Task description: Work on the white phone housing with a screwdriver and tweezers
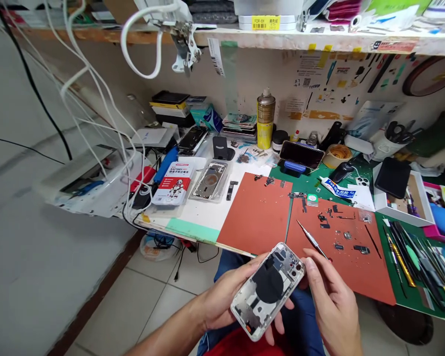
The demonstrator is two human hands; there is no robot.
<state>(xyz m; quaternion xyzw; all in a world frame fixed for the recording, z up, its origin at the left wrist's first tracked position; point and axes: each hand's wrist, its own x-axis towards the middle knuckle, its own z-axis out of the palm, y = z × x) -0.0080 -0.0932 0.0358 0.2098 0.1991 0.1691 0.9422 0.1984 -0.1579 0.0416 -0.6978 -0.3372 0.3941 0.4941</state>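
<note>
An opened phone housing (244, 301), with a silver frame, a black round pad inside and camera openings at its upper corner, is tilted above my lap. My left hand (222, 299) is closed around it from the left and beneath, some fingertips showing past its lower right side. At the camera corner, the thumb and fingers of my right hand (332, 296) come together against the housing's edge; anything small between them is hidden. Just beyond, a silver screwdriver (313, 240) lies on the reddish-brown mat (259, 217). Small phone parts (361, 249) are scattered on the mat's right half.
Tweezers and other slim tools (411, 257) lie at the right. A white box (422, 198) has a dark phone on it. Another phone housing (209, 180) sits in a clear tray beside a battery box (173, 183). A spray can (266, 118) stands below the shelf (244, 42). White cables hang left.
</note>
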